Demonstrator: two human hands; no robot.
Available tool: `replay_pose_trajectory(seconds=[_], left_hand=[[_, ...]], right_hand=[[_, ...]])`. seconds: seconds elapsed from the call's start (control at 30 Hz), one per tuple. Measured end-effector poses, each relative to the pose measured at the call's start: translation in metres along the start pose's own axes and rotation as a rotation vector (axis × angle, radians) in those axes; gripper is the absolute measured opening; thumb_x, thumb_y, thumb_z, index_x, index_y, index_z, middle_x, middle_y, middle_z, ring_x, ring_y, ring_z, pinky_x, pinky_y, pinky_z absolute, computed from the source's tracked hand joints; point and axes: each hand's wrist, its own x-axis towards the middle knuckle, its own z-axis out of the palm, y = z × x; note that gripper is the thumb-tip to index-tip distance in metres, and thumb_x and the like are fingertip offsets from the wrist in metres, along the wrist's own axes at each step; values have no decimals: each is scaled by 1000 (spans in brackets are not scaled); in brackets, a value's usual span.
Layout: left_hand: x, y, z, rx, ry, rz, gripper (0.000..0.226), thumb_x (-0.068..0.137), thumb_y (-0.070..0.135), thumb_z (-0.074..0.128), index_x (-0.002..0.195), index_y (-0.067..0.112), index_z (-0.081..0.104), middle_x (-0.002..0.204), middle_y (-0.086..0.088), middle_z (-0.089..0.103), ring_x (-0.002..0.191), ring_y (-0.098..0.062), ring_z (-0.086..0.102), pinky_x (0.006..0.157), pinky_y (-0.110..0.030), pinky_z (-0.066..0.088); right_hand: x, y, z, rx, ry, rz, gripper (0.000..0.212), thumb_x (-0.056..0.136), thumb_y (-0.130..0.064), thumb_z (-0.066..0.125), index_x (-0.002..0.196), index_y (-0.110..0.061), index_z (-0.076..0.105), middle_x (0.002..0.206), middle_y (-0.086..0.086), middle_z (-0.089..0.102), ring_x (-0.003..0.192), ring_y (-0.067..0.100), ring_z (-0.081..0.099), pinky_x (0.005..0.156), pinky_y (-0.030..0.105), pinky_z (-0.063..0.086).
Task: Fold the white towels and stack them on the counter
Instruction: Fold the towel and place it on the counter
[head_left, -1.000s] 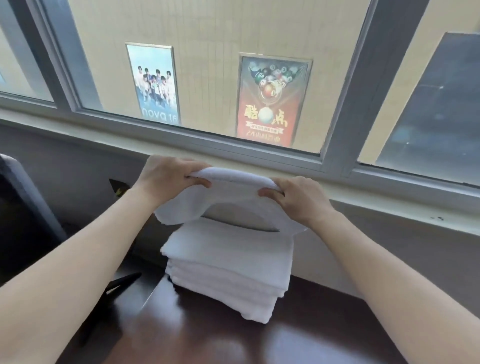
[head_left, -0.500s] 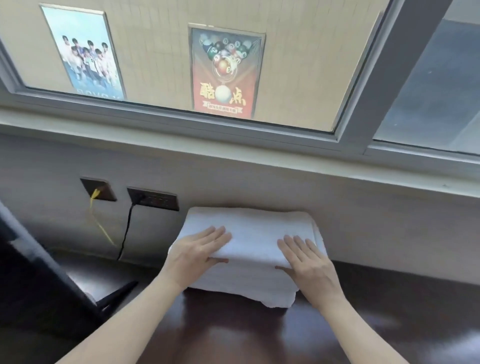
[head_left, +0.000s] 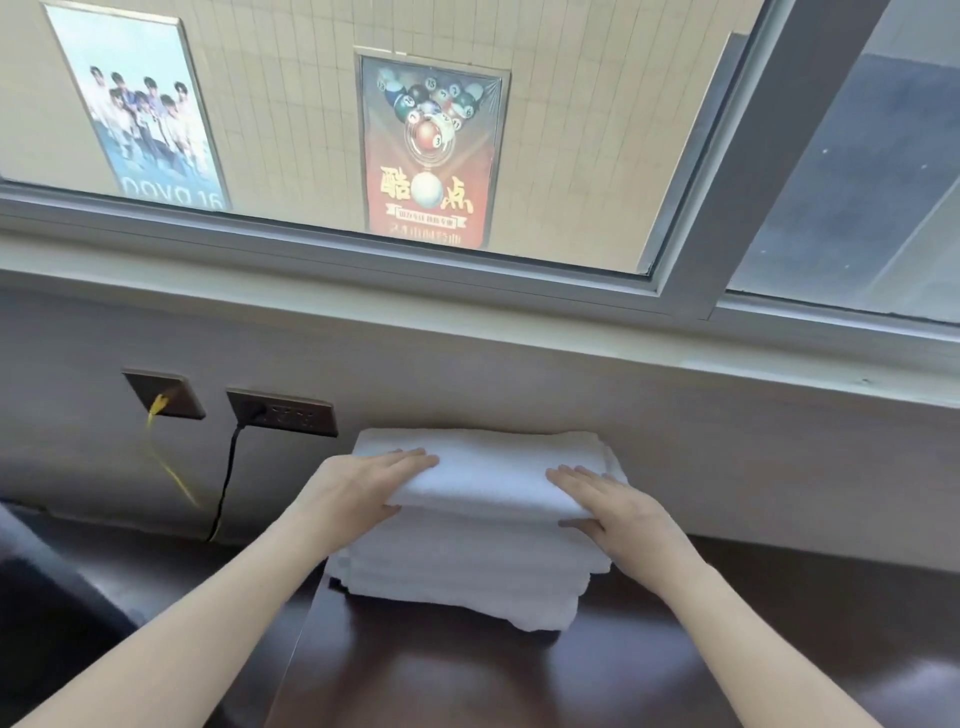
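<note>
A wide window with a grey metal frame (head_left: 743, 171) filled the upper part of my view, and through its glass I saw a beige tiled wall (head_left: 291, 104). Below the sill ran a pale grey wall (head_left: 519, 384), and under that lay the dark brown glossy counter (head_left: 467, 675) in front of me.

The stack of folded white terry towels (head_left: 467, 566) stood on that counter, its far side right up against the pale grey wall, several layers high, with the lower edges a little uneven at the front right corner. The top white towel (head_left: 488, 473) lay squarely over the rest.

On the tiled wall outside hung a red poster with billiard balls (head_left: 431, 150) and, to its left, a blue poster of a group of people (head_left: 140, 114).

My left hand (head_left: 358, 488) lay flat on the left end of the top towel, its straight fingers (head_left: 410, 460) close together and pointing inward. My right hand (head_left: 618, 509) lay the same way on the right end. Each thumb sat against the front edge of the stack, just under the top layer. Neither hand gripped anything.

Left of the towels, two brown socket plates were set in the grey wall: a wide one (head_left: 291, 415) with a black cable (head_left: 226, 483) hanging from it, and a square one (head_left: 163, 395) with a thin yellow cable (head_left: 166, 462).
</note>
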Motion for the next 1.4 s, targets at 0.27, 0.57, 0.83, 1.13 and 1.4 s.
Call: replay_pose_trajectory(seconds=[0.27,0.57,0.83,1.13,1.4], left_hand=[[91,-16,-71,69,25,-49,48,95,25,61,139,42,51,132,16,62,115,-14,61,83,-32,47],[22,-5,-16,-1,208,162,60,60,9,95,116,17,75,118,1,72,104,-21,72,74,-31,61],[-22,-13,25,-154,-58,-106,65,79,54,75,139,44,53,141,36,39,131,18,29,104,-12,37],[26,24,21,-347,-113,-261,56,96,67,32,144,42,46,157,14,36,145,3,21,108,-20,24],[44,39,48,-128,-372,-340,73,91,76,17,157,44,8,167,7,1,153,-15,-5,123,-42,-4]], right_hand=[[56,13,-71,170,85,150,44,91,-32,68,131,-46,56,113,-25,66,106,3,57,78,4,32],[14,6,-28,-65,172,-114,48,81,-18,79,126,-12,67,130,4,65,122,29,60,103,44,48],[-15,3,13,47,-55,-21,60,85,-32,75,140,-21,54,148,-4,48,142,19,39,119,38,27],[34,-41,5,87,-40,237,75,92,-69,13,150,-28,37,154,-6,41,146,19,25,120,32,9],[46,-31,40,-19,-222,391,71,90,-74,8,155,-44,12,166,-4,6,152,19,-4,122,43,-8]])
